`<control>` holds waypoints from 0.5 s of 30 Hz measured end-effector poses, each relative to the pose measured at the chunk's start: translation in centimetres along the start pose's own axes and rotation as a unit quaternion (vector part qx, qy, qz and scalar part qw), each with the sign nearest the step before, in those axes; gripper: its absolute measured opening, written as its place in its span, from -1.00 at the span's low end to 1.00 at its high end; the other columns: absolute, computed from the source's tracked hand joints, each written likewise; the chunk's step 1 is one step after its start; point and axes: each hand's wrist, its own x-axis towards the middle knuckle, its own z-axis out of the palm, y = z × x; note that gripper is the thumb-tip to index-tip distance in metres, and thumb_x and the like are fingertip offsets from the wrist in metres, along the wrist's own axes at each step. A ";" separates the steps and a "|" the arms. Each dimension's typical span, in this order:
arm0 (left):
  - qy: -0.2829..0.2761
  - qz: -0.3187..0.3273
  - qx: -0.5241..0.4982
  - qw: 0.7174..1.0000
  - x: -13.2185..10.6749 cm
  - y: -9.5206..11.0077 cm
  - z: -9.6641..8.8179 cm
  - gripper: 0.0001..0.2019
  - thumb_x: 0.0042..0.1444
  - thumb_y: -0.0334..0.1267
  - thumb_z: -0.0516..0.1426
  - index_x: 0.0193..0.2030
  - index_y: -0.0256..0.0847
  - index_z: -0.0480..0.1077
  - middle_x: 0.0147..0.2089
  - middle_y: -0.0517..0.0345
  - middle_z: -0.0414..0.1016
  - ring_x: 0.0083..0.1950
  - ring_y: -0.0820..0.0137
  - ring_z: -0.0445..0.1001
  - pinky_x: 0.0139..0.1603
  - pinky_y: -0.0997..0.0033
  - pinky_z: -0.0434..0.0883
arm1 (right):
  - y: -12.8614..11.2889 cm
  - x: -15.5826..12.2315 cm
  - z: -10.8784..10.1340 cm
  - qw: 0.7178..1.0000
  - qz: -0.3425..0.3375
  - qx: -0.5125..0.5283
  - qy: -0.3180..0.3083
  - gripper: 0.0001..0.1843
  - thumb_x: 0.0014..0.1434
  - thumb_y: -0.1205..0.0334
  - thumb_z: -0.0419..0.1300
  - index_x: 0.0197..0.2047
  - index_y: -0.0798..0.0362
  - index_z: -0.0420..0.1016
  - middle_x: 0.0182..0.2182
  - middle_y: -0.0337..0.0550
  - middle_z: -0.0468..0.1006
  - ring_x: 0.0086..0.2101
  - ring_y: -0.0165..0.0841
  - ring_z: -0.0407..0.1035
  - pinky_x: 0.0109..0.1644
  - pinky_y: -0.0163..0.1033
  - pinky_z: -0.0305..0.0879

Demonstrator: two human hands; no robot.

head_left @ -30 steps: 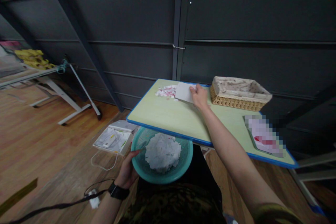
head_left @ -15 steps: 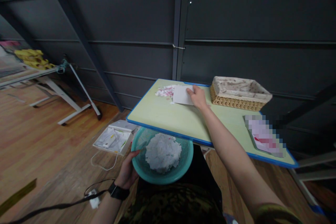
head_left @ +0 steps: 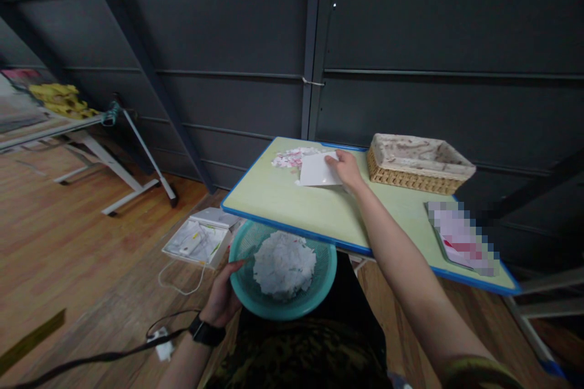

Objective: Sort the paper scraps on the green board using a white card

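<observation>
My right hand [head_left: 347, 169] reaches across the pale green table [head_left: 319, 206] and grips a white card [head_left: 318, 171] by its right edge. The card lies low against a small heap of white and pink paper scraps [head_left: 289, 158] at the table's far left. My left hand [head_left: 222, 298], with a black watch on the wrist, holds the rim of a teal basket-bowl [head_left: 283, 267] just below the table's near edge. The bowl carries a mound of white paper scraps [head_left: 283, 264].
A wicker tray [head_left: 417, 164] sits at the table's far right, with a blurred-out sheet [head_left: 460, 238] nearer. On the wooden floor lie a white open box [head_left: 201, 238] and a cable. A white-legged stand [head_left: 114, 152] is at left; a dark panelled wall is behind.
My right hand has drawn the white card left and down toward the table, closer against the scrap heap. My left hand and the bowl have stayed put.
</observation>
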 end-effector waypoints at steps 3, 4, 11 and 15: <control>0.004 -0.004 0.001 1.000 -0.1 0.0 0.1 -0.80 0.05 -0.37 0.09 -0.30 -0.31 0.56 -0.39 0.06 0.67 -0.28 0.18 0.61 -0.11 0.26 0.47 | -0.2 -0.1 -0.3 0.998 0.014 0.050 -0.040 -0.76 -0.04 0.03 0.08 -0.48 0.05 0.30 -0.49 -0.20 0.40 -0.44 -0.35 0.22 -0.38 -0.29 0.08; 0.005 -0.003 0.000 1.000 -0.2 0.0 0.2 -0.79 0.05 -0.36 0.09 -0.30 -0.31 0.56 -0.39 0.05 0.67 -0.28 0.19 0.61 -0.11 0.27 0.47 | -0.3 -0.1 -0.4 0.997 0.019 0.065 -0.043 -0.76 -0.06 0.03 0.08 -0.47 0.06 0.31 -0.48 -0.20 0.40 -0.44 -0.35 0.22 -0.39 -0.30 0.07; 0.000 -0.004 -0.001 1.000 -0.1 0.0 0.1 -0.81 0.02 -0.36 0.12 -0.28 -0.30 0.55 -0.35 0.03 0.68 -0.20 0.14 0.60 -0.02 0.24 0.44 | -0.7 -0.2 -1.2 0.995 0.046 0.069 -0.051 -0.75 -0.11 0.04 0.13 -0.52 0.07 0.29 -0.51 -0.19 0.40 -0.48 -0.38 0.22 -0.43 -0.29 0.06; -0.007 0.001 -0.003 1.000 0.1 -0.1 -0.1 -0.83 0.01 -0.37 0.13 -0.30 -0.31 0.54 -0.37 0.05 0.67 -0.21 0.16 0.61 -0.05 0.24 0.46 | -0.2 0.0 -1.5 0.986 0.075 0.130 -0.077 -0.73 -0.13 0.07 0.16 -0.42 0.10 0.36 -0.49 -0.17 0.43 -0.50 -0.37 0.24 -0.44 -0.29 0.09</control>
